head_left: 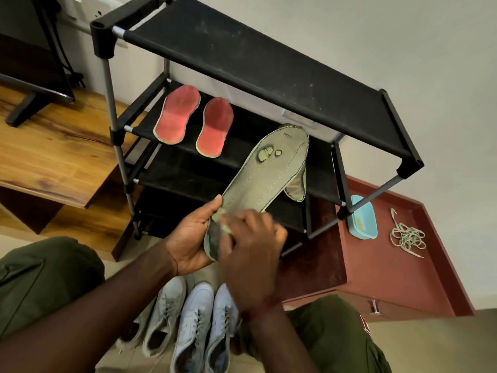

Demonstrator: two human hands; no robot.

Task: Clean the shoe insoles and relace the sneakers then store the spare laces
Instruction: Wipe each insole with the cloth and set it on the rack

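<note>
A pale wall [376, 49] backs a black shoe rack [255, 57] with fabric shelves on grey poles. A wooden desk [53, 146] stands to its left. To its right lies an open red-brown drawer [390, 278]. Inside the drawer, a light blue tub [361, 219] rests just behind the rack's leg, and a loose tangle of spare laces [407, 236] lies apart from it.

Two red insoles [177, 115] lie side by side on the second shelf, toes toward the wall.

In front of the rack, the left hand [188, 238] grips the heel end of a worn green insole [266, 168], thumb on its upper face and palm beneath. The toe points up toward the top shelf. A second green insole [297, 187] shows from behind it, drooping at the right.

The right hand [252, 254] is blurred, its curled fingers on the heel of the held insole. Something small and pale green shows at the fingertips, but I cannot tell whether the hand pinches it.

On the floor between the knees stand grey sneakers [164, 316] and pale blue-white sneakers [199, 319], close together.
</note>
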